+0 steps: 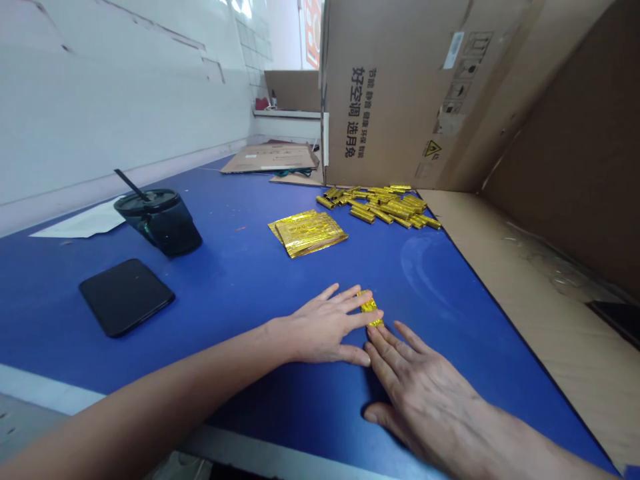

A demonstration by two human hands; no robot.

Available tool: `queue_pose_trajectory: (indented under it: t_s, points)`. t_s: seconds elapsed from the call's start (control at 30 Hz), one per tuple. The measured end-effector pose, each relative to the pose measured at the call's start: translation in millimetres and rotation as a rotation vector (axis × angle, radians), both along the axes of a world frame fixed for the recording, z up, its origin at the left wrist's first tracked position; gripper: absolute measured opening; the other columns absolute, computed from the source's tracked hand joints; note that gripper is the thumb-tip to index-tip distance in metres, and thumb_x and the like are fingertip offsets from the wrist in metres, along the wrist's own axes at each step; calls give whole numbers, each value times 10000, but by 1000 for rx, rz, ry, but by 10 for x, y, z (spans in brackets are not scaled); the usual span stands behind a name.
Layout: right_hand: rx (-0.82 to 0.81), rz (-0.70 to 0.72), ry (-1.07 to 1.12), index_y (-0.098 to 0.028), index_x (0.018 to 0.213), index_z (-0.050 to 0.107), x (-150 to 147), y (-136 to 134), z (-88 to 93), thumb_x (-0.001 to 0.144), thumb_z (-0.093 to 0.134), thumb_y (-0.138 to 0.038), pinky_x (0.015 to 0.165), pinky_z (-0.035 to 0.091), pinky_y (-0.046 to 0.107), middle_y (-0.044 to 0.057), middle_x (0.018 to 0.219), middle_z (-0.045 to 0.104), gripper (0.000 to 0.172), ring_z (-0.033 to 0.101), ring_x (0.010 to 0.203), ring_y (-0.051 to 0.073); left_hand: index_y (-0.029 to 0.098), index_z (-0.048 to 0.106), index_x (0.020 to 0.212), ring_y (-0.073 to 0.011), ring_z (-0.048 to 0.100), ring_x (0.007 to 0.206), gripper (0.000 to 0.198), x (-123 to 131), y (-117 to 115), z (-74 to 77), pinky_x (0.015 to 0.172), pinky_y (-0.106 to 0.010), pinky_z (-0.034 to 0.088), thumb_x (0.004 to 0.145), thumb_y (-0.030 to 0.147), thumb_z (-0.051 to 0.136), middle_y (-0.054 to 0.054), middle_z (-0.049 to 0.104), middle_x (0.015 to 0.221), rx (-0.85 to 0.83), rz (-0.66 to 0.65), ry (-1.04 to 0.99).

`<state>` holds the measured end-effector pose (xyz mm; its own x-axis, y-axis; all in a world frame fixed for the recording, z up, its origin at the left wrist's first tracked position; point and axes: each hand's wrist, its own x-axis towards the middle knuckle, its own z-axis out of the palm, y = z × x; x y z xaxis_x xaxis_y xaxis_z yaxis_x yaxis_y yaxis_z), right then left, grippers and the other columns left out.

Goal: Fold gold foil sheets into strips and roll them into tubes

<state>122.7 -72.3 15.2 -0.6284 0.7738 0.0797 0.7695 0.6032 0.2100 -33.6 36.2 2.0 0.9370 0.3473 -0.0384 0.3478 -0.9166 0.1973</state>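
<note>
My left hand lies flat on the blue table, its fingers spread over a small piece of gold foil paper. Part of the foil is hidden under those fingers. From the near side, my right hand touches the foil's lower edge with outstretched fingertips. Farther off lies a short stack of flat gold foil sheets. Behind it, toward the right, is a heap of rolled gold foil tubes.
At the left, a dark cup with a straw stands by a white paper, and a black phone-like slab lies nearer. A large cardboard box rises behind the heap. Flattened cardboard lies at the far end.
</note>
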Motion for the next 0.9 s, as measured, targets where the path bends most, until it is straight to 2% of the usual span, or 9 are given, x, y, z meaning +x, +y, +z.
queue_pose_trajectory:
  t_s: [0.17, 0.27, 0.4, 0.6, 0.7, 0.8, 0.9]
  points:
    - [-14, 2, 7, -63, 1058, 579, -20, -30, 54, 772, 423, -507, 892, 377, 443, 217, 1096, 556, 551, 519, 1014, 301, 221, 152, 1323, -260, 50, 1275, 758, 0, 10, -31, 986, -496, 89, 726, 651, 331, -77, 121, 1400, 5, 15, 8]
    - [-1, -18, 36, -76, 1056, 577, -21, -41, 46, 770, 427, -508, 909, 357, 437, 204, 1096, 561, 539, 519, 1014, 291, 172, 90, 1334, -259, 32, 1276, 813, -3, 0, -59, 991, -489, 85, 723, 665, 301, -78, 90, 1403, 5, 36, 17]
    - [-15, -12, 51, -76, 1063, 569, -13, -49, 33, 773, 430, -500, 914, 347, 434, 202, 1101, 558, 533, 515, 1018, 289, 155, 86, 1335, -265, 9, 1275, 833, -9, 5, -54, 993, -491, 70, 717, 670, 301, -78, 69, 1405, 8, 57, 27]
    - [-15, -12, 66, -60, 1047, 571, -11, -59, 39, 768, 434, -506, 900, 355, 444, 230, 1105, 544, 543, 510, 1019, 306, 174, 126, 1333, -291, 39, 1270, 832, 29, -1, 190, 981, -514, 91, 703, 699, 269, -84, 115, 1398, -103, 52, 113]
    - [-56, -20, 80, -67, 1037, 575, -9, -57, 44, 761, 450, -501, 910, 345, 447, 222, 1141, 521, 529, 478, 1059, 306, 120, 150, 1328, -263, 10, 1274, 852, 79, -92, 265, 1000, -478, 68, 712, 702, 229, -122, 118, 1391, -115, 1, 82]
    - [-83, -22, 103, -85, 1039, 574, -8, -52, 57, 755, 457, -506, 928, 322, 454, 205, 1197, 480, 522, 425, 1113, 303, 108, 158, 1326, -222, 57, 1277, 768, 96, -166, 231, 1015, -425, 83, 773, 641, 182, -127, 127, 1387, -162, -45, 69]
    - [-125, -32, 81, -89, 1064, 555, -25, -49, 90, 751, 457, -515, 926, 325, 453, 200, 1174, 504, 537, 444, 1096, 298, 134, 146, 1329, -209, 58, 1279, 745, 80, -136, 156, 1017, -432, 51, 778, 634, 188, -105, 119, 1392, -160, -44, 63]
